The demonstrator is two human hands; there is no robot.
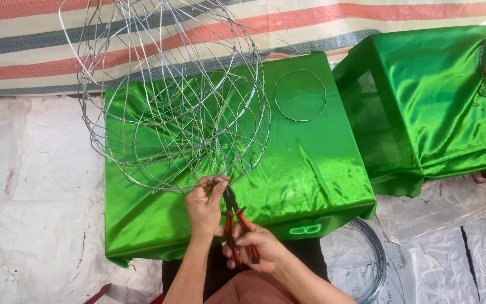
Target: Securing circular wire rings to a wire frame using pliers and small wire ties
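Pinching the near rim of the wire frame (170, 101) on the green table (310, 169), the left hand (205, 205) steadies a joint; the right hand (257, 247) grips pliers (233, 211) at that joint. The frame looks mostly woven; a loose ring (300, 94) lies unattached beside it.

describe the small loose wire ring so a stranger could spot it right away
Start at the green cloth-covered table in the middle. Right of the big wire basket frame, near the far edge, lies the small wire ring. It is one flat, plain hoop, joined to nothing.

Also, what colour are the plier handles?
Red and black on the plier handles, seen in the head view.
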